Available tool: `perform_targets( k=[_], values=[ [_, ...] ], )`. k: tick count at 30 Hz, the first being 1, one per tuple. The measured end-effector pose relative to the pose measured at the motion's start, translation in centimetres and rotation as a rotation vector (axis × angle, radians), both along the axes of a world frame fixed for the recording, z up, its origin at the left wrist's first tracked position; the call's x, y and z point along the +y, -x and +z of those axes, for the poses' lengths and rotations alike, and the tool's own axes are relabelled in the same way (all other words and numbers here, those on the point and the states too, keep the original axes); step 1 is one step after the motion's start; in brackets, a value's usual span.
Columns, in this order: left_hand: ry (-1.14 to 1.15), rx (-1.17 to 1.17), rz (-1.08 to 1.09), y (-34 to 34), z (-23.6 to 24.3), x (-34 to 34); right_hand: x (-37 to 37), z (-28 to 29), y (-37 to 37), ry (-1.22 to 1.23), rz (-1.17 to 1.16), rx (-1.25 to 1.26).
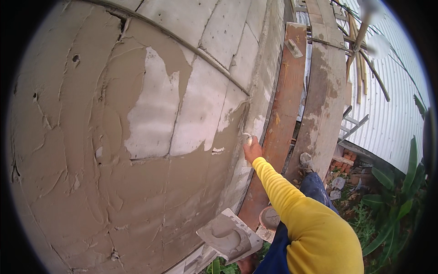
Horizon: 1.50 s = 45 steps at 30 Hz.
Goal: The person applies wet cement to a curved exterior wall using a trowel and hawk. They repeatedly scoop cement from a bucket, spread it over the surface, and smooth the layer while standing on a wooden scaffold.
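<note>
Wall: block wall, mostly covered in wet grey plaster, bare patches in the middle.
Planks: scaffold boards just right of the wall.
Mortar board: low down, plaster on it.
My right hand: fist closed on trowel, pressed against the plaster edge.
My left hand: out of sight.

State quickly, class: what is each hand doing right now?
Right hand: closed on a small mortar-smeared trowel against the grey block wall.
Left hand: out of view.
</note>
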<state>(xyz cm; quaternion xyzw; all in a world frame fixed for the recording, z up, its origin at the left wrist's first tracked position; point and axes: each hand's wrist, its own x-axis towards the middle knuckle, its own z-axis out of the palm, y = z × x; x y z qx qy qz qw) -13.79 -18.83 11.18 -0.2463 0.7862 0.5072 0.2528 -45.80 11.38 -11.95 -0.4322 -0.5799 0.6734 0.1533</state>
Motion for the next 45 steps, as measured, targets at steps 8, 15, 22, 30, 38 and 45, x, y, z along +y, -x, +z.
perform_targets(
  k=[8, 15, 22, 30, 38, 45],
  values=[
    [-0.035, -0.034, 0.036, -0.5, -0.2, 0.3, -1.6, 9.9, -0.9, -0.181, 0.193, 0.127],
    [-0.053, -0.037, 0.023, 0.1, 0.0, 0.3, -2.9, 12.9, -3.2, -0.084, 0.078, 0.208],
    [-0.044, -0.056, -0.006, 1.5, 0.2, 1.4, 3.1, 5.8, 3.1, -0.273, 0.083, -0.041],
    [-0.053, -0.071, 0.052, 1.1, 0.2, 3.0, 2.4, 4.6, -2.4, -0.071, 0.138, 0.061],
    [-0.069, -0.073, 0.099, 1.1, 0.3, 3.9, 4.6, 6.6, -3.0, -0.115, 0.305, 0.084],
    [-0.058, -0.071, 0.069, 1.8, 0.7, 4.3, 8.7, 1.4, -0.6, -0.312, 0.274, -0.131]
  ],
)
